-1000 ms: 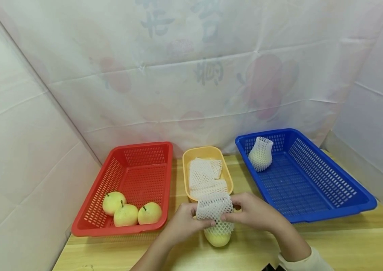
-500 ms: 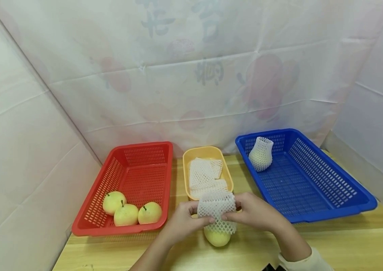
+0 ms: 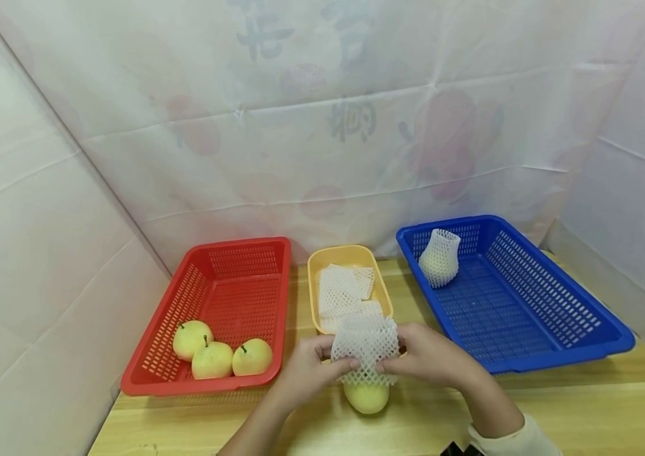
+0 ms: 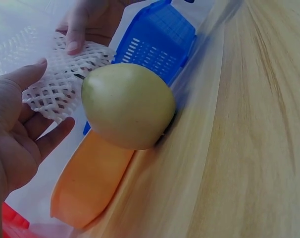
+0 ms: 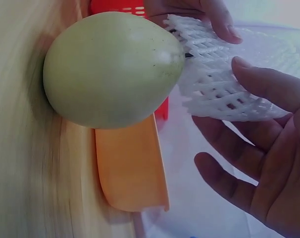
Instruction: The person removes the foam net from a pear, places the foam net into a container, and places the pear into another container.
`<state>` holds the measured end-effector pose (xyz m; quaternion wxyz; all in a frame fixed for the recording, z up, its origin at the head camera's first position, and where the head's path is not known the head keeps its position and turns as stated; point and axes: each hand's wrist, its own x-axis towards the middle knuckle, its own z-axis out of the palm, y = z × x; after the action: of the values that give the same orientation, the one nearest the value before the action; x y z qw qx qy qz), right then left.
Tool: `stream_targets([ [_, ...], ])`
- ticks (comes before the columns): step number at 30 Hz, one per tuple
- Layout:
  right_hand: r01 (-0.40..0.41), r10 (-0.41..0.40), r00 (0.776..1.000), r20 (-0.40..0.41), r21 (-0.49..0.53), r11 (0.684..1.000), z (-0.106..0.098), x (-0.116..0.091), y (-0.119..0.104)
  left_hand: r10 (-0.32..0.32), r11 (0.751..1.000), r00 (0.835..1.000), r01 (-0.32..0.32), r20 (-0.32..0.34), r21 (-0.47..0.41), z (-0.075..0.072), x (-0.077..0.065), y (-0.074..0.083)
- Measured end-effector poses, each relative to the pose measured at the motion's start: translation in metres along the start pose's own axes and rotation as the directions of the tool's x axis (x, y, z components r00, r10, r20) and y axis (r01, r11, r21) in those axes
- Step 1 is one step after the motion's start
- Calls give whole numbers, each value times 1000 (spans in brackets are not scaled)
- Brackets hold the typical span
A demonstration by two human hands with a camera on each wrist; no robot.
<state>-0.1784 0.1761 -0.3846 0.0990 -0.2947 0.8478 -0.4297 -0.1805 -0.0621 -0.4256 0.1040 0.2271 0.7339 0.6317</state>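
A pale yellow pear (image 3: 367, 400) stands on the table in front of me, its stem end up. Over its top I hold a white foam net sleeve (image 3: 364, 348), whose lower edge is right at the stem end in both wrist views. My left hand (image 3: 310, 373) pinches the sleeve's left side, thumb in front and fingers behind. On the opposite side my right hand (image 3: 427, 356) grips it the same way. The left wrist view shows the pear (image 4: 127, 106) bare below the net (image 4: 56, 74), with a dark stem at the mesh.
At left, a red basket (image 3: 248, 288) contains three bare pears (image 3: 212, 361). Behind the hands is a small yellow tray (image 3: 384, 297) of folded net sleeves (image 3: 341, 288). To the right, a blue basket (image 3: 505, 304) holds one netted pear (image 3: 439, 259). A white cloth backs the table.
Both hands have kept their hold while the net sleeve has shifted slightly upward and spread wider. More of the pear shows beneath its lower edge. The pear stays in place.
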Motion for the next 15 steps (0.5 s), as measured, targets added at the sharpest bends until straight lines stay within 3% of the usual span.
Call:
stream_targets([
  [8, -27, 34, 998, -45, 150, 988, -1, 1, -2, 12, 999, 999, -11, -32, 38, -2, -4, 23],
  [15, -14, 40, 996, -84, 294, 956, -1, 4, 0, -23, 996, 994, 14, -107, -88, -1, 4, -1],
])
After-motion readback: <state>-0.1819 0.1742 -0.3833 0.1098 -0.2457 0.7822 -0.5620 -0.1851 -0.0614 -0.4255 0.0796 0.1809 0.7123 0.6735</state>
